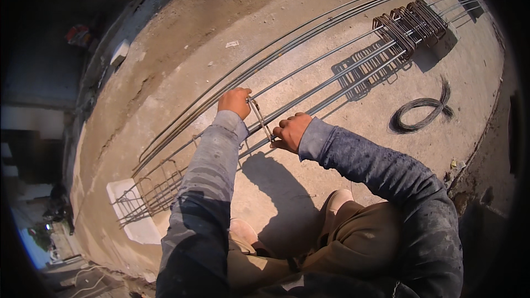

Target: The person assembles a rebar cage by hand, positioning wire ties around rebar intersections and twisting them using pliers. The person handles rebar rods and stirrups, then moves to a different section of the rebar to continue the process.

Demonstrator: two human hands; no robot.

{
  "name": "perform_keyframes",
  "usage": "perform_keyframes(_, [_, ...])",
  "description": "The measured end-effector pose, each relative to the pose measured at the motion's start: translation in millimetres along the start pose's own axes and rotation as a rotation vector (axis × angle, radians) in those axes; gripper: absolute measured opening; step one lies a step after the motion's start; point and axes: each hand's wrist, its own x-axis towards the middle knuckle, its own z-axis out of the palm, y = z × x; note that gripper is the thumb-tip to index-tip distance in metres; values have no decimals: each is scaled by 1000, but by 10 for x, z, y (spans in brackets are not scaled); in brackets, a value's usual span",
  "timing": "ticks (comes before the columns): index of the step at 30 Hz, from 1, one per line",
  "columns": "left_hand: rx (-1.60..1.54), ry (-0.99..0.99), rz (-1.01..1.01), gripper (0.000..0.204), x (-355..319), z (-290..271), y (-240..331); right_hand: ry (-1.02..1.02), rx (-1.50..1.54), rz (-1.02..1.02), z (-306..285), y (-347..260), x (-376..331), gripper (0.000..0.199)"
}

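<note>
My left hand (235,102) grips the far end of a bent steel stirrup (259,116) that encircles long reinforcing bars. At its near end, my right hand (292,132) has its fingers closed around the same stirrup. The bars (326,84) run from lower left to upper right, raised a little off the ground. A tight bunch of rusty stirrups (411,26) hangs on them at the upper right. Several more stirrups (165,182) stand spaced apart on the bars' left end, partly hidden by my left sleeve.
A coil of thin tie wire (419,115) lies on the concrete to the right. A white block (132,209) is under the bars' left end. Loose long bars (265,58) lie just beyond. A pale brick (120,53) rests at the far left edge.
</note>
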Motion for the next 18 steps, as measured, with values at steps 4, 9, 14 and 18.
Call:
perform_keyframes(4, [38, -24, 1, 26, 5, 1, -43, 6, -8, -15, -7, 6, 12, 40])
perform_keyframes(9, [126, -109, -51, 21, 45, -45, 51, -22, -13, 6, 16, 26, 14, 42])
perform_keyframes(14, [73, -101, 19, 23, 28, -82, 11, -62, -16, 12, -6, 30, 15, 45])
perform_keyframes(18, [68, -86, 79, 23, 12, -77, 17, -46, -31, 6, 36, 53, 2, 44])
